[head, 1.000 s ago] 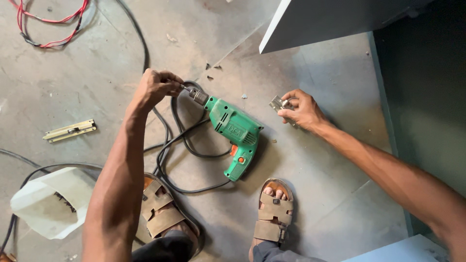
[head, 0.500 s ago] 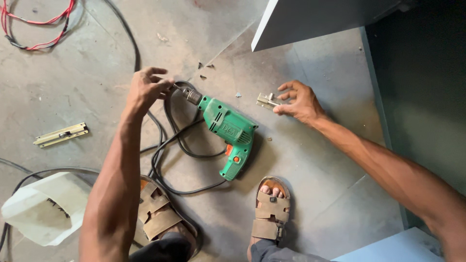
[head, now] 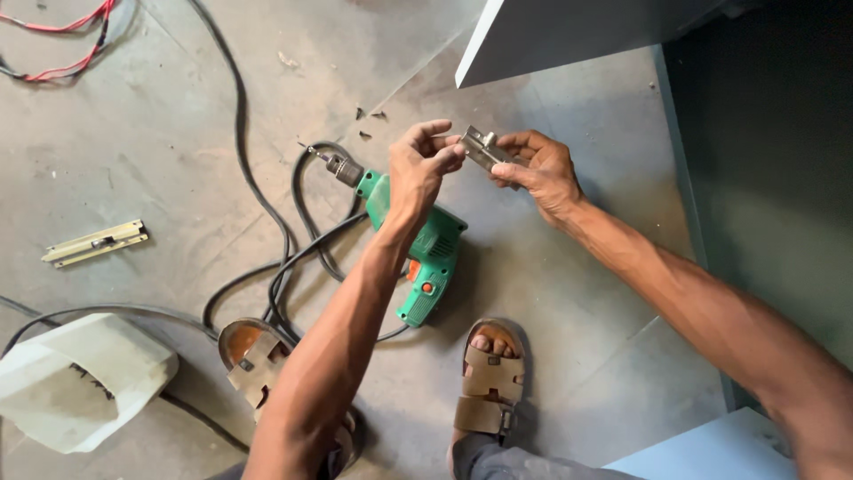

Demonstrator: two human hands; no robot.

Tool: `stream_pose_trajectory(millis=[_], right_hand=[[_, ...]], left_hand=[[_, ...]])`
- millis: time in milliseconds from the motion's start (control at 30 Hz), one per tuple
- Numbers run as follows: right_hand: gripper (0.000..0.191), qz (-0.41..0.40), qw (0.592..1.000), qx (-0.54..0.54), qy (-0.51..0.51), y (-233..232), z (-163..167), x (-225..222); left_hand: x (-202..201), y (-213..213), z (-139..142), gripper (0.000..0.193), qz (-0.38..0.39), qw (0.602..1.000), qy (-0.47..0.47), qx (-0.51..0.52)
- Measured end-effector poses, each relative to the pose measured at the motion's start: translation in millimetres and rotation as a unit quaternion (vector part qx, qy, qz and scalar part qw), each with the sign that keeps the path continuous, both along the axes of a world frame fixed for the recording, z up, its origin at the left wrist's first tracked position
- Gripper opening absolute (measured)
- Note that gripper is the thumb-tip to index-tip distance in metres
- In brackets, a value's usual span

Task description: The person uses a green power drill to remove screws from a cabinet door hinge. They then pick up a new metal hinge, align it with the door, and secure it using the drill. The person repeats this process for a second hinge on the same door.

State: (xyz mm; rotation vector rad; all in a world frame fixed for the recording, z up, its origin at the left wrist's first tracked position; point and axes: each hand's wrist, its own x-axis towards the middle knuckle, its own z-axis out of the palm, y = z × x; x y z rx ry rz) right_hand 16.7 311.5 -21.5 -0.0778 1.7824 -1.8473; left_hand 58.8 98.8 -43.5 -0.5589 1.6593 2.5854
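Note:
A small metal latch piece [head: 481, 148] is held up between both hands above the floor. My right hand [head: 539, 169] grips its right end with fingers and thumb. My left hand [head: 420, 167] pinches its left end with the fingertips. Below the hands a green electric drill [head: 428, 255] lies on the concrete floor, its chuck [head: 342, 168] pointing up-left and its black cord [head: 293, 240] looping beside it. Neither hand touches the drill.
A metal slide bolt [head: 93, 244] lies on the floor at left. A white plastic container [head: 80, 378] sits at lower left. Red wires [head: 67, 44] lie at top left. A grey cabinet panel [head: 577, 31] and a dark cabinet side [head: 764, 178] stand at right. My sandalled feet [head: 489, 382] are below.
My left hand has left the drill's chuck and moved right to the latch piece. My right hand has lifted that piece off the floor toward the middle.

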Motion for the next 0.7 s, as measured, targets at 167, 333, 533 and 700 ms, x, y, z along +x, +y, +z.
stream_pose_trajectory(millis=[167, 333, 533, 700], right_hand=[[0.038, 0.024, 0.999, 0.021, 0.03, -5, -2, 2], [0.025, 0.004, 0.996, 0.03, 0.079, -20, -7, -21], [0.018, -0.06, 0.961, 0.08, 0.259, -43, 12, -55], [0.014, -0.093, 0.91, 0.148, 0.375, -60, 27, -49]], left_hand=[[-13, 4, -1, 0.04, -0.015, 0.999, 0.02, -0.028], [-17, 9, -13, 0.029, 0.017, 0.992, 0.049, -0.113], [-29, 31, -31, 0.038, 0.082, 0.982, -0.056, 0.158], [-52, 56, -25, 0.042, 0.19, 0.939, -0.018, 0.286]])
